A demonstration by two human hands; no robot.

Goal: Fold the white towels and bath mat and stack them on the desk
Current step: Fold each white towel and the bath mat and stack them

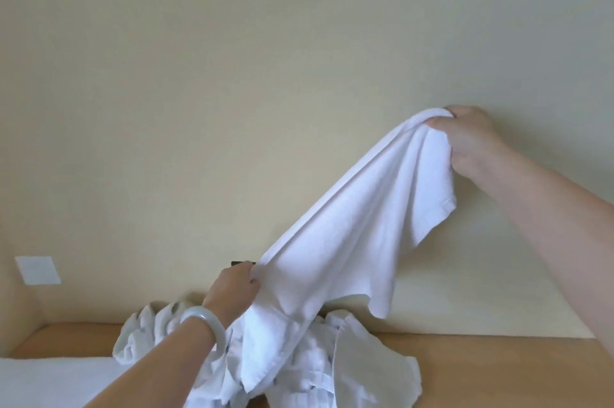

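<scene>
A white towel (358,228) is stretched in the air above the wooden desk (498,371), slanting from lower left to upper right. My right hand (465,138) grips its bunched top end, high near the wall. My left hand (232,288), with a pale bangle on the wrist, pinches the towel's edge lower down. The towel's lower end hangs into a crumpled pile of white towels (299,367) on the desk. A flat white cloth (50,381) lies at the lower left.
A cream wall stands right behind the desk. A white wall plate (38,269) is at the left. A small dark object (241,263) shows on the wall just behind my left hand. Bare desk wood (531,381) shows right of the pile.
</scene>
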